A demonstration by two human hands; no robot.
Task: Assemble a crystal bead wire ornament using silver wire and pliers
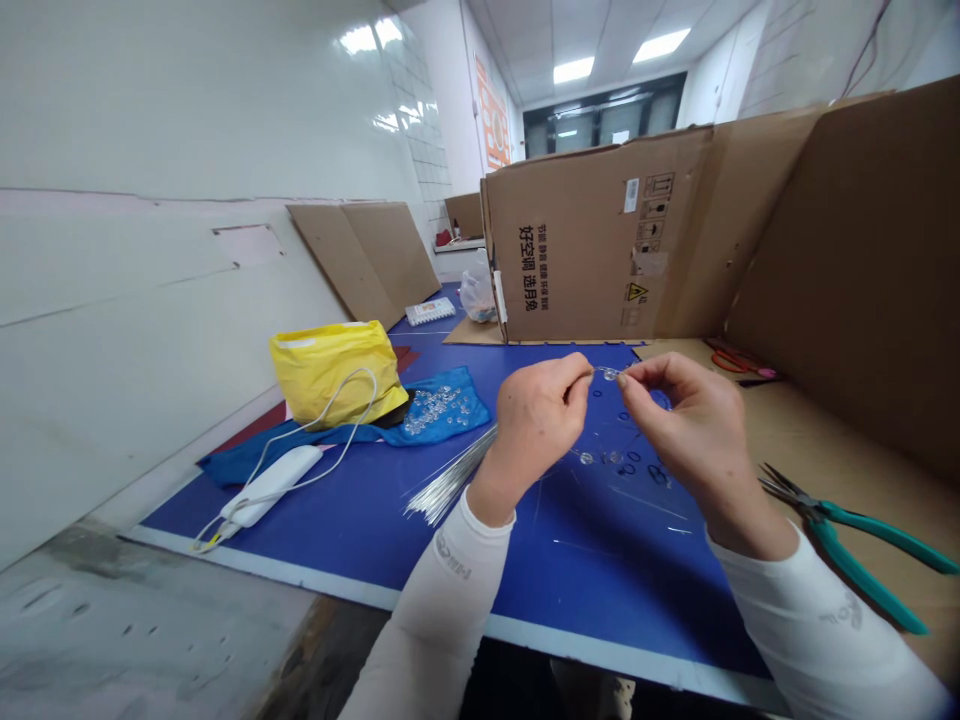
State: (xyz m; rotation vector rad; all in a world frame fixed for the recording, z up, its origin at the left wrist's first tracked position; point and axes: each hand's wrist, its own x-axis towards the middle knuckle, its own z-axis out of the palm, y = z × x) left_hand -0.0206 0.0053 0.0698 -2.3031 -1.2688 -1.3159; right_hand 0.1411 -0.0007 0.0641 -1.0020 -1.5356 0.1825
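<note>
My left hand (541, 420) is closed in a pinch on one end of a short, thin wire (599, 370). A small clear round bead (610, 375) hangs on that wire between my hands, right at the fingertips of my right hand (686, 425), which pinches there. The hands are raised above the blue table mat (480, 560). Below them lie more clear beads (586, 458), several dark rings (657, 474) and loose bits of wire. A bundle of straight silvery wires (450, 485) runs under my left wrist.
Green-handled pliers (847, 530) lie on cardboard at right, with red-handled scissors (731, 362) behind. At left are a blue cloth (465, 385) with many clear beads, a yellow bag (337, 370) and a white corded device (274, 485). A large cardboard box (585, 250) walls the back.
</note>
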